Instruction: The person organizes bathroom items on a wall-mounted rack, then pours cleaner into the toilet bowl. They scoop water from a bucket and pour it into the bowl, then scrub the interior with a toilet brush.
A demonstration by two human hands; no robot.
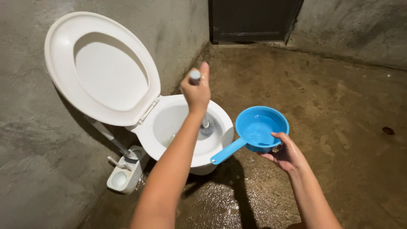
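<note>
My left hand [196,91] grips toilet brush [205,124], bristles below in toilet bowl [220,127]; my right hand [285,153] cups blue dipper [259,129].

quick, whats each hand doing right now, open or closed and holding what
Left hand: closed on the toilet brush handle, brush end down in the toilet bowl.
Right hand: holding the blue dipper from underneath.

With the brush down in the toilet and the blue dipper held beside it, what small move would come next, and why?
Probably tipping the blue dipper toward the bowl. The right hand cups it level just beside the rim, holding what looks like water, while the left hand grips the brush with its head inside the bowl.
</note>
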